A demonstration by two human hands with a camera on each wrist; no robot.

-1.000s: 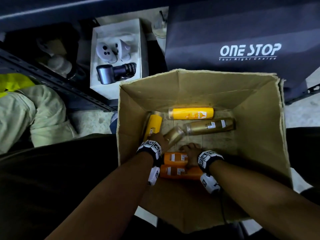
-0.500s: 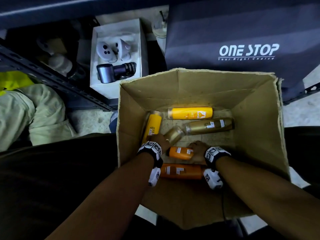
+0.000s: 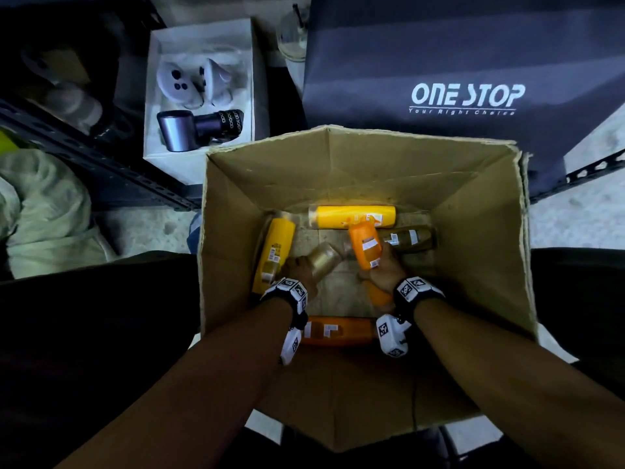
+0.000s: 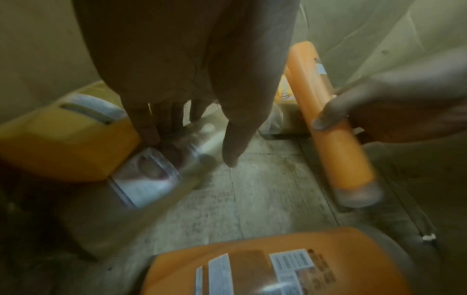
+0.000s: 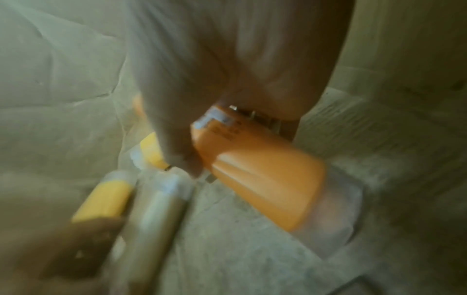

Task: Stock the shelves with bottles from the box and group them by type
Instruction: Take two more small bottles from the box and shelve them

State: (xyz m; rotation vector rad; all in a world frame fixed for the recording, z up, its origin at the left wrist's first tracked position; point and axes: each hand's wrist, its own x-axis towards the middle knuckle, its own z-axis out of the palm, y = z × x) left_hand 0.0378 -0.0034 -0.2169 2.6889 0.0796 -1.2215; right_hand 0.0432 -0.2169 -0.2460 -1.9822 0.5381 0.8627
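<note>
Both hands are down in the cardboard box, one bottle each, likely so two go to the shelves per trip. The right hand is wrapped round an orange bottle, tilted up off the box floor, cap end toward the wrist. The left hand has its fingers curled on a gold bottle near box centre, raised at an angle. Loose on the floor: a second orange bottle along the near wall, a yellow bottle along the left wall, another yellow one at the far wall, and a second gold bottle at far right. Different types in hand, so they probably go to separate shelf groups. No shelf slot is identifiable.
</note>
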